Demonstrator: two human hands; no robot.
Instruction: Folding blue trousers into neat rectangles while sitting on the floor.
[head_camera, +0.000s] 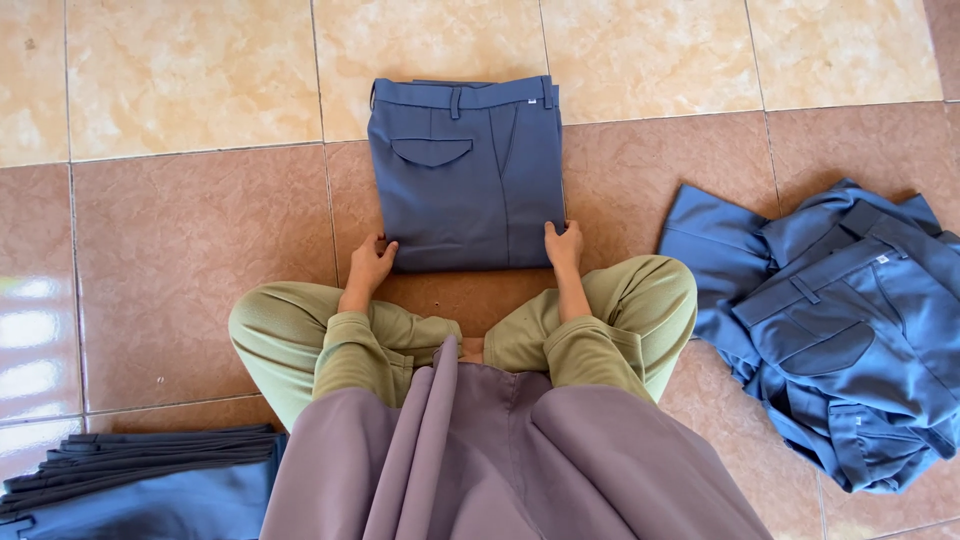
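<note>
Folded blue trousers (466, 172) lie flat on the tiled floor (190, 240) at twelve o'clock, waistband at the far end, just ahead of the person's crossed knees. Left hand (369, 264) sits at the fold's near-left corner, fingers curled together over the edge, thumb tucked at the cloth. Right hand (564, 245) sits at the near-right corner, fingers bunched and pressed on the hem. Whether either hand actually pinches the fabric, I cannot tell. At three o'clock, a loose heap (840, 330) of blue trousers. At seven o'clock, a neat stack (140, 480) of folded ones.
</note>
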